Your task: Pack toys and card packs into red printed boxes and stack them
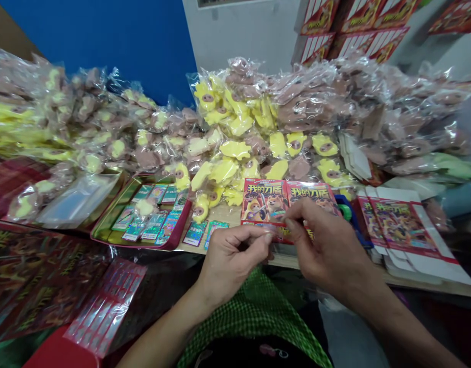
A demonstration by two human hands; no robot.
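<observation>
My left hand [231, 260] and my right hand [327, 245] meet at the lower edge of a red printed card [264, 202] showing cartoon dogs and the title 我的刀盾. Both hands pinch at that edge, and their fingers hide its lower part. A second matching card [312, 197] lies just behind my right hand. Beyond the cards, a heap of clear plastic bags holds yellow and pinkish-brown foam toys [235, 122]. To the left stands a red-rimmed tin tray [174, 237] of small printed cards.
Flat red-printed cardboard blanks [402, 227] lie at the right, beside a blue and green tool [346, 212]. Red printed sheets [36, 276] and a perforated card strip [105, 306] lie at the left. Red cartons [315, 15] are stacked behind the heap, against a blue and white wall.
</observation>
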